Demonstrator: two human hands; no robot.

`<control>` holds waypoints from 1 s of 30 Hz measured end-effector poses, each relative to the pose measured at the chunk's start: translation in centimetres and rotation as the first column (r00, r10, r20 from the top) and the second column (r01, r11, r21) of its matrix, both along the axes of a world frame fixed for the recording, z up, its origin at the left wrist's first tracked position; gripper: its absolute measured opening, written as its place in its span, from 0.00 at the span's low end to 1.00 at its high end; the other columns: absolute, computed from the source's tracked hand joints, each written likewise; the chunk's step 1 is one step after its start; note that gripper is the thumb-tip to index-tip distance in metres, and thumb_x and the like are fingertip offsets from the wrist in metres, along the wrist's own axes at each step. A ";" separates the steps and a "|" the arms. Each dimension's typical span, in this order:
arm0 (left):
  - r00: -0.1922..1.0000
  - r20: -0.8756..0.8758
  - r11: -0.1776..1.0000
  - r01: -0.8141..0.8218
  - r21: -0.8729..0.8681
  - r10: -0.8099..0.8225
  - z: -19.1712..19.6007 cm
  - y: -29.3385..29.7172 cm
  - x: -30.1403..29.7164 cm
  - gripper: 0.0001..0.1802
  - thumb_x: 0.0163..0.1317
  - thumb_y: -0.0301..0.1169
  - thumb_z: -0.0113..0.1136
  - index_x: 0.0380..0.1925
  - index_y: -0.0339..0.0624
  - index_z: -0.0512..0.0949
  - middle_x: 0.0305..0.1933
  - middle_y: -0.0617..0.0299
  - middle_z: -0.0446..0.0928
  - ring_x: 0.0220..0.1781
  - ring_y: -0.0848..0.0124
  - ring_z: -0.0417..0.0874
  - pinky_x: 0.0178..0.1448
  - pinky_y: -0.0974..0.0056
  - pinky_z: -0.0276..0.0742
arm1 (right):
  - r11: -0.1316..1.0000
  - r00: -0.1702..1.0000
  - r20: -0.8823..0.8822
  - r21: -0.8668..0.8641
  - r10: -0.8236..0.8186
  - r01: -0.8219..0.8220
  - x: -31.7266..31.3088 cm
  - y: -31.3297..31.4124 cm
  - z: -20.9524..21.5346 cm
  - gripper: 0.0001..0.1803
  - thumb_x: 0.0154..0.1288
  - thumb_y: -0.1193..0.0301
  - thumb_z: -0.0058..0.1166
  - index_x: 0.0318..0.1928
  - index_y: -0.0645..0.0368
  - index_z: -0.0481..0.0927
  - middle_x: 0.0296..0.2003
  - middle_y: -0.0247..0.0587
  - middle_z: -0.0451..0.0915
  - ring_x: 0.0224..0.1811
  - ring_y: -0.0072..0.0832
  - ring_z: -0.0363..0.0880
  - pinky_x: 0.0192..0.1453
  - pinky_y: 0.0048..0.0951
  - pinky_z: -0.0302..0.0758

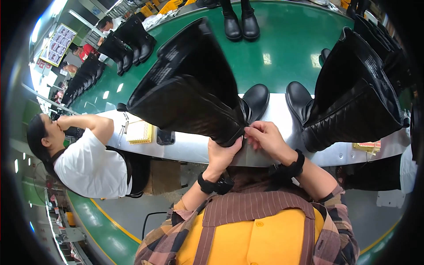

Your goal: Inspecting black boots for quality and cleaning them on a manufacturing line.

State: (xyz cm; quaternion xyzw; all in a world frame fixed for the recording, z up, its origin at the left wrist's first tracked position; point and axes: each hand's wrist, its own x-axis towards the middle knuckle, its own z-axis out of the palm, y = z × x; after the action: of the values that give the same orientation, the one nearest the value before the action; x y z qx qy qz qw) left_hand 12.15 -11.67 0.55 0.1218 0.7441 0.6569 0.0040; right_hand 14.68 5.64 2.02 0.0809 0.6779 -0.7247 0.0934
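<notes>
Pinching tall black boot (lying sideways) between left hand, right hand fingers, seemingly at heel seam.

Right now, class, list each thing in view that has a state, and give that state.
Tall black leather boot: lying on its side, held by both hands.
Left hand: gripping the boot's back.
Right hand: pinching the boot's heel seam.
Second tall black boot: lying on its side, untouched.

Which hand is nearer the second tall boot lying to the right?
Right. The right hand pinches the held boot beside the second boot; the left hand is farther.
</notes>
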 end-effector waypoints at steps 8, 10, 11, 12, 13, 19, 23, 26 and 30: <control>0.999 0.014 0.999 0.041 0.027 -0.042 0.3 -0.2 -0.4 0.15 0.51 0.23 0.70 0.41 0.35 0.82 0.39 0.59 0.85 0.42 0.73 0.84 0.47 0.67 0.79 | 0.994 0.998 0.056 -0.112 0.022 -0.015 -0.5 0.8 0.6 0.14 0.71 0.64 0.53 0.32 0.61 0.81 0.23 0.32 0.81 0.20 0.16 0.77 0.24 0.16 0.69; 0.999 -0.029 0.999 0.026 -0.040 -0.027 0.4 0.1 -0.2 0.14 0.52 0.23 0.70 0.40 0.34 0.82 0.39 0.58 0.85 0.41 0.73 0.85 0.46 0.67 0.79 | 0.989 0.989 0.016 0.011 0.147 -0.148 -0.4 1.9 0.2 0.15 0.72 0.63 0.52 0.34 0.62 0.81 0.25 0.33 0.81 0.22 0.17 0.78 0.27 0.17 0.72; 0.998 -0.051 0.996 0.032 -0.079 -0.036 0.8 0.3 0.2 0.12 0.52 0.23 0.70 0.38 0.34 0.83 0.38 0.58 0.85 0.40 0.73 0.85 0.45 0.67 0.79 | 0.988 0.988 0.029 0.025 0.153 -0.154 0.0 2.2 -0.1 0.16 0.73 0.62 0.52 0.35 0.63 0.82 0.26 0.33 0.82 0.24 0.17 0.80 0.29 0.18 0.73; 0.996 -0.076 0.992 0.038 -0.118 -0.047 1.1 0.4 0.3 0.11 0.52 0.23 0.70 0.37 0.33 0.84 0.37 0.57 0.86 0.39 0.73 0.86 0.43 0.67 0.79 | 0.989 0.988 0.037 0.022 0.148 -0.149 0.2 2.2 -0.5 0.16 0.73 0.62 0.52 0.35 0.63 0.82 0.26 0.33 0.82 0.24 0.17 0.80 0.29 0.18 0.73; 0.996 -0.069 0.992 0.044 -0.120 -0.053 1.1 0.4 0.3 0.11 0.52 0.23 0.70 0.37 0.33 0.84 0.37 0.57 0.86 0.39 0.73 0.86 0.43 0.67 0.79 | 0.991 0.991 0.021 -0.010 0.130 -0.130 0.4 2.1 -0.9 0.16 0.72 0.63 0.52 0.34 0.63 0.82 0.25 0.33 0.82 0.23 0.17 0.79 0.28 0.18 0.72; 0.998 -0.054 0.988 0.033 -0.153 -0.042 0.8 0.6 0.5 0.09 0.52 0.23 0.69 0.36 0.35 0.84 0.34 0.59 0.86 0.37 0.74 0.86 0.41 0.68 0.79 | 0.974 0.997 0.063 -0.224 0.052 -0.036 0.9 1.3 -0.6 0.14 0.72 0.65 0.52 0.34 0.63 0.82 0.25 0.32 0.82 0.22 0.17 0.79 0.27 0.18 0.70; 0.996 -0.056 0.993 0.063 -0.098 -0.068 1.1 1.0 0.8 0.09 0.52 0.24 0.68 0.35 0.35 0.83 0.32 0.59 0.85 0.35 0.72 0.86 0.40 0.67 0.79 | 0.897 0.996 -0.082 -0.436 0.034 -0.066 1.4 0.9 1.6 0.14 0.72 0.65 0.52 0.34 0.63 0.82 0.25 0.33 0.81 0.23 0.17 0.79 0.25 0.17 0.69; 0.982 -0.180 0.953 -0.008 -0.302 -0.048 0.8 0.9 1.0 0.11 0.50 0.29 0.70 0.34 0.38 0.83 0.31 0.61 0.85 0.36 0.67 0.87 0.42 0.64 0.80 | 0.926 0.927 -0.376 -0.347 0.012 -0.152 1.5 2.3 9.6 0.14 0.73 0.66 0.51 0.36 0.64 0.82 0.26 0.34 0.81 0.23 0.17 0.79 0.26 0.17 0.71; 0.990 -0.138 0.977 -0.008 -0.212 -0.021 1.4 1.0 0.8 0.22 0.48 0.30 0.72 0.45 0.39 0.80 0.42 0.59 0.84 0.45 0.66 0.85 0.50 0.62 0.79 | 0.969 0.920 -0.385 -0.192 0.071 -0.155 1.3 1.4 10.3 0.15 0.75 0.65 0.48 0.41 0.66 0.81 0.30 0.36 0.83 0.26 0.19 0.81 0.32 0.17 0.74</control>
State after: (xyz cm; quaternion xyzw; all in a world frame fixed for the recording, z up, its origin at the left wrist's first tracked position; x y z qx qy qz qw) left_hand 12.91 -10.63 1.99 0.1689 0.8079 0.5637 -0.0330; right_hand 16.00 7.08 12.30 -0.1093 0.6031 -0.7901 0.0122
